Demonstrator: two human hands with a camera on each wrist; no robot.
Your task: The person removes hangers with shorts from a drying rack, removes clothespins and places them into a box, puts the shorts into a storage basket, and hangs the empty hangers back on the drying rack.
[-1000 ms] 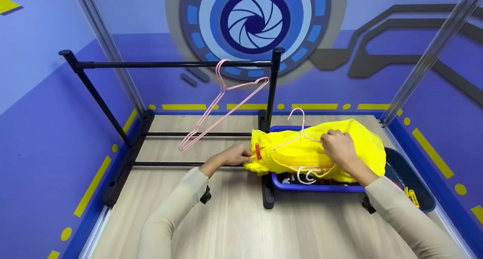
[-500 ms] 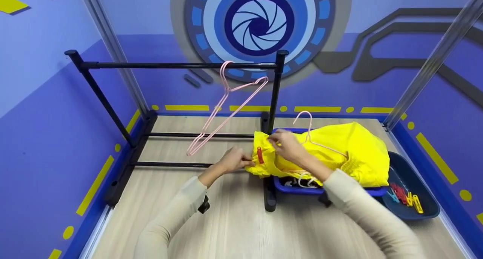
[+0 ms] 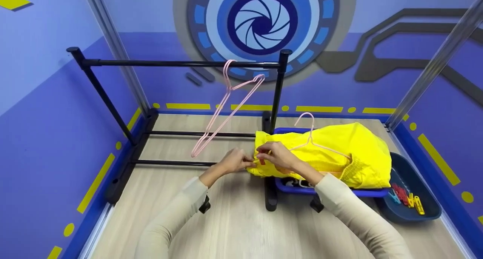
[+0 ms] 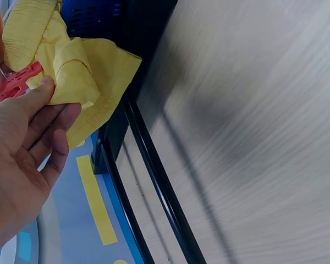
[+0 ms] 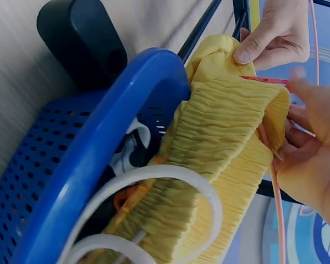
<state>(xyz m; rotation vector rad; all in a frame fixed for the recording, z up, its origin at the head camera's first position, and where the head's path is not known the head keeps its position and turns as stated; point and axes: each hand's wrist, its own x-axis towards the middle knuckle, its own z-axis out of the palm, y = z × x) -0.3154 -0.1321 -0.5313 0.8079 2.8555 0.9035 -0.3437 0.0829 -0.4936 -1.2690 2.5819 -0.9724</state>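
Note:
Yellow elastic-waisted clothing point(image 3: 368, 153) lies across the blue basket point(image 3: 294, 190), a pink hanger point(image 3: 311, 135) along its waistband. My left hand point(image 3: 234, 161) pinches the fabric at its left end between thumb and fingers, as the left wrist view shows. A red clothespin point(image 4: 21, 81) sits on the cloth right by that thumb. My right hand point(image 3: 280, 155) is at the clothespin's outer end, its thumb and fingertips pinching it; the right wrist view shows its other fingers by the gathered waistband point(image 5: 225, 121). The fingertips are partly hidden in the head view.
A black clothes rack point(image 3: 181, 63) stands at left, two pink hangers point(image 3: 215, 128) on its bar. White hanger hooks point(image 5: 154, 173) stick out near the basket rim. At right, a dark tub point(image 3: 426, 202) holds red, blue and yellow clothespins point(image 3: 402, 195).
My right hand has left the pink hanger on the right and moved left to the red clothespin. My left hand keeps its pinch on the yellow fabric. The tub's clothespins came into fuller view.

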